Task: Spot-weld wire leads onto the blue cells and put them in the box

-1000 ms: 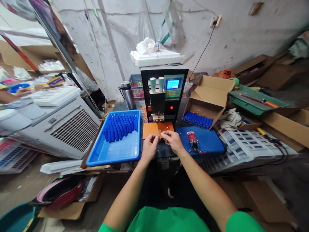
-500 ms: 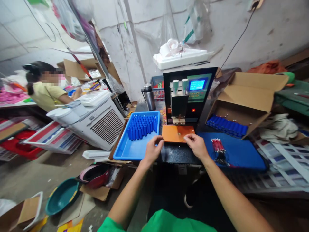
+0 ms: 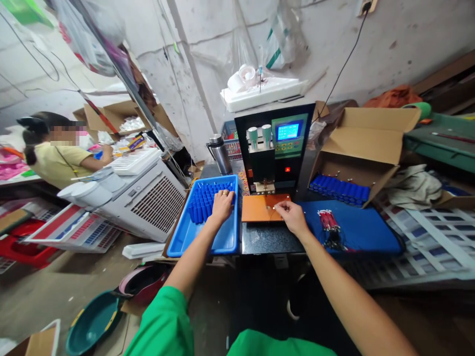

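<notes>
Bending left hand [image 3: 222, 203] over cells [image 3: 200, 208] near right edge of tray [image 3: 181, 241], unclear if gripping; pinching wire [image 3: 273, 208] in right hand [image 3: 291, 215] over right edge of plate [image 3: 254, 207].

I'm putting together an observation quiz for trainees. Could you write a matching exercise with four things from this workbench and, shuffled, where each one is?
Things:
1. Wearer's bare left hand
2. Wearer's bare right hand
3. Bundle of thin red and black wires
4. Silver metal flask

Places:
A. Just beyond the blue rectangular plastic tray
B. At the upright blue cylinders
C. On the flat blue mat
D. At the right side of the orange rectangular board

Pairs: 1-B, 2-D, 3-C, 4-A
</notes>
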A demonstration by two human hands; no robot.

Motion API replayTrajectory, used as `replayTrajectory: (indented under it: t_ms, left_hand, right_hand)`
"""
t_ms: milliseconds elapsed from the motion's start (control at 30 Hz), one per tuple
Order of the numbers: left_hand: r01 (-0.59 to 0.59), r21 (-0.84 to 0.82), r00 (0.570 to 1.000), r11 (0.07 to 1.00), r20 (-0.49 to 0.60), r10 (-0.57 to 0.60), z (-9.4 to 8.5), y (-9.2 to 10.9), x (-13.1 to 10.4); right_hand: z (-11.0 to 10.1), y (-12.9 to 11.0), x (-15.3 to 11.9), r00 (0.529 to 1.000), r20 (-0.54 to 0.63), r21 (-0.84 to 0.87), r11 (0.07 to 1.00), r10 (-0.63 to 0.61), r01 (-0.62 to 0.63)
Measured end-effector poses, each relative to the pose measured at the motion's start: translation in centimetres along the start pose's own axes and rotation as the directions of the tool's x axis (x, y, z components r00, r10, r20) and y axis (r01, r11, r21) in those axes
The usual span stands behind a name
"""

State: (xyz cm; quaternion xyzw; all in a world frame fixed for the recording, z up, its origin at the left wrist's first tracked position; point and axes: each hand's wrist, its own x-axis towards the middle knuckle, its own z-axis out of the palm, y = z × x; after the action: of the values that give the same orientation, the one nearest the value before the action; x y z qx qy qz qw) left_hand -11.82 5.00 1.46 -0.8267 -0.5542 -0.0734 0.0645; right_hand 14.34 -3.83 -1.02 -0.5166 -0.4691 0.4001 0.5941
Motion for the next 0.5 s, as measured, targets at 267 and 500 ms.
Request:
replayTrajectory:
  t_ms: [267, 500]
  left_hand:
    - [0.119, -0.690, 0.936, 0.714, -0.162, -0.312, -1.2, 0.7, -2.3]
    - [-0.021, -0.948, 0.927, 0.319, -0.138, -0.350, -2.7, 8.7, -1.4]
  right_hand:
    - [-0.3, 0.0, 0.5, 0.990, -0.056, 0.199, 0.973, 0.130, -0.116]
    - [-0.8, -0.1, 0.8, 0.983, -0.090, 0.310, 0.943, 0.157, -0.122]
